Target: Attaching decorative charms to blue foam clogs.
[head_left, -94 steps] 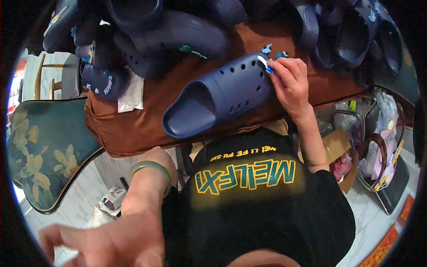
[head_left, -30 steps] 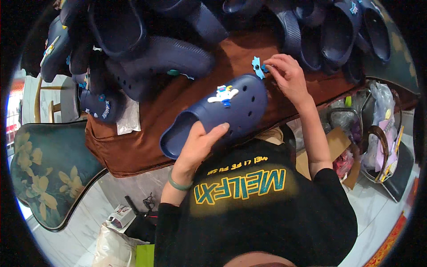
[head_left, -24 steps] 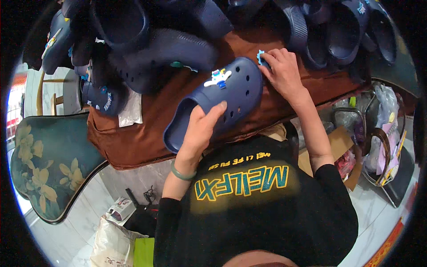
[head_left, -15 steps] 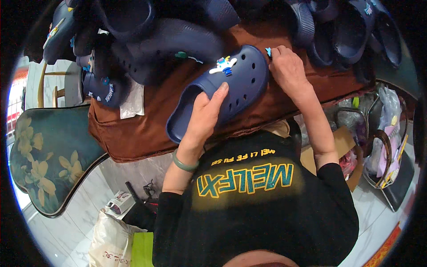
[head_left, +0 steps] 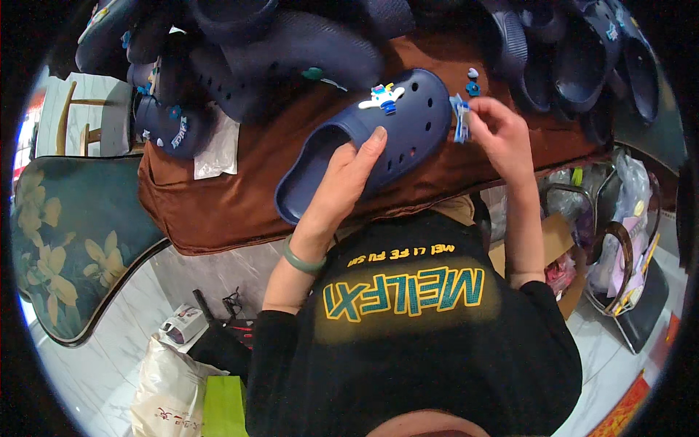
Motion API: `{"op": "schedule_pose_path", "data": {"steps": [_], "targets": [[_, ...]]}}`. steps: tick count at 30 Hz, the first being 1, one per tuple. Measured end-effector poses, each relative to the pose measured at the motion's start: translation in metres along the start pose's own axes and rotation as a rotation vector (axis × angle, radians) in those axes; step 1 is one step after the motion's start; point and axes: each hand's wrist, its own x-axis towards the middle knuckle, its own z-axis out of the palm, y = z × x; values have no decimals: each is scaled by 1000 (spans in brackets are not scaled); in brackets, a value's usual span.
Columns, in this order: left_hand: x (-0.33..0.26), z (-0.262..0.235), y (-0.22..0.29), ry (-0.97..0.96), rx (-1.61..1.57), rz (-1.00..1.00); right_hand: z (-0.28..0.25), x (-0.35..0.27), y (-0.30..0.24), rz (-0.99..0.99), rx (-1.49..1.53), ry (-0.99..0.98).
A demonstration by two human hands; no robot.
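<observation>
The left fingers (head_left: 371,149) are gripping a smooth, round-toed, perforated navy clog (head_left: 411,120) bearing a white-and-blue ornament (head_left: 382,98); the right fingers (head_left: 489,108) are pinching a narrow blue charm (head_left: 460,120).

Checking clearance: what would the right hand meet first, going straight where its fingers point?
Likely the toe of the navy clog, with the blue charm in the right hand leading; depth is unclear.

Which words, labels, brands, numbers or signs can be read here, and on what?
Black shirt: large teal line edged yellow, smaller yellow line; both legible, wording withheld.
White bag: red print, too small.
Upper-left clog: white lettering, too blurred.
White box: print too small.
Held clog: none seen.
</observation>
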Motion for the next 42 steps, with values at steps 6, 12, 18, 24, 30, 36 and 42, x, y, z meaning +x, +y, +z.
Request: {"op": "schedule_pose_path", "data": {"steps": [6, 12, 18, 24, 30, 36, 42], "targets": [[1, -5, -4, -33, 21, -60, 25, -36, -29, 402, 844, -155], [-19, -5, 4, -40, 365, 69, 37, -44, -28, 378, 924, -192], [-30, -4, -13, 53, 725, 232, 50, -54, -32, 462, 1141, -134], [-25, -5, -20, 94, 628, 255, 59, -60, -29, 334, 829, -97], [-17, 3, -13, 137, 624, 198, 54, -47, -28, 375, 793, -170], [-16, 10, -1, 216, 699, 172, 55, -47, -39, 337, 690, -185], [-17, 9, -5, 160, 698, 145, 35, -46, -35, -172, 181, 45]]}}
